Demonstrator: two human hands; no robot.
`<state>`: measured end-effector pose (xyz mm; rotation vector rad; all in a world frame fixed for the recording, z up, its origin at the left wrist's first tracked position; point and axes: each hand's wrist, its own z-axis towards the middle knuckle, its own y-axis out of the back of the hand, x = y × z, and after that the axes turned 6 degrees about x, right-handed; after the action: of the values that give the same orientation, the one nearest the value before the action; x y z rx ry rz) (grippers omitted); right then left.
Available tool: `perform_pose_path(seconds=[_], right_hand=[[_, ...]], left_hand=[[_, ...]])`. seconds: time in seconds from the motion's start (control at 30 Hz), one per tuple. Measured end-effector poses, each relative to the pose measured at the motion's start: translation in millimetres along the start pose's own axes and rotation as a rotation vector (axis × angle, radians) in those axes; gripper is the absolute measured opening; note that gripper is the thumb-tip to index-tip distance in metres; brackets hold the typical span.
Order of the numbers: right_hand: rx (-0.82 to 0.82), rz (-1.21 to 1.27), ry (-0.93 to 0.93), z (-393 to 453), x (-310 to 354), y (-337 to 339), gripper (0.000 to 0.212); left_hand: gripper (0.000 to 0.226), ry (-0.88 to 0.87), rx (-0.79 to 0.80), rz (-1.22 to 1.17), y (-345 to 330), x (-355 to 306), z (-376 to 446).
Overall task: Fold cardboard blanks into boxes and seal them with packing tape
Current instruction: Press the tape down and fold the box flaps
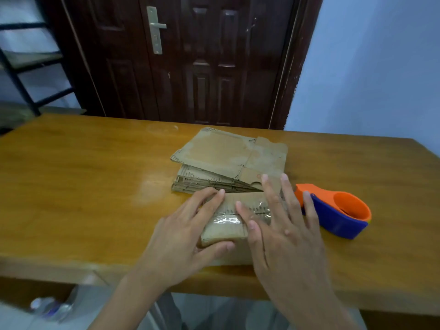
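Observation:
A small folded cardboard box [225, 231] stands near the table's front edge, with clear tape across its top seam. My left hand [183, 236] grips the box's left side, thumb on the near face, fingers over the top. Lying flat on the box top, my right hand [278, 222] has its fingers spread over the tape. Just behind the box lies a stack of flat cardboard blanks [228, 160]. An orange and blue tape dispenser [338, 210] rests on the table right of my right hand.
The wooden table [95, 175] stretches wide to the left and right. A dark wooden door [190, 60] stands behind it, a black metal rack [21, 67] at the far left. A plastic bottle [50, 308] lies below the table's front edge.

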<state>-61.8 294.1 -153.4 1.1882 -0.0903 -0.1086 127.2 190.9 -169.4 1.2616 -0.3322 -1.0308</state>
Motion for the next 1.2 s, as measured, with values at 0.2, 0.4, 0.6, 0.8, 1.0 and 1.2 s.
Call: perform_pose_path(seconds=[0.2,0.4,0.6,0.8,1.0,1.2], right_hand=[[-0.005,-0.021,-0.051,-6.0,-26.6,3.4,0.051],[-0.022,0.025,-0.089,-10.9,-35.1,3.1,0.054],[-0.099,0.179,-0.134,-11.0,-28.7,-0.9,0.049],[-0.038,0.367,-0.203,3.7,-10.1,18.2,0.037],[0.227,0.559,-0.395,25.2,-2.2,25.5,0.086],[0.216,0.673,-0.481,24.6,-13.8,21.7,0.112]], left_hand=[[0.086,-0.002,0.009,0.006,2.0,-1.7,2.1],[0.085,-0.013,0.042,-0.01,5.1,-2.7,4.2],[0.08,0.061,0.056,-0.257,-1.3,-2.5,5.2],[0.056,0.457,-0.042,-1.058,-4.3,-30.8,26.7],[0.058,0.562,-0.193,-1.186,-16.0,-59.9,32.4],[0.045,0.65,-0.339,-1.178,-25.6,-67.1,32.1]])
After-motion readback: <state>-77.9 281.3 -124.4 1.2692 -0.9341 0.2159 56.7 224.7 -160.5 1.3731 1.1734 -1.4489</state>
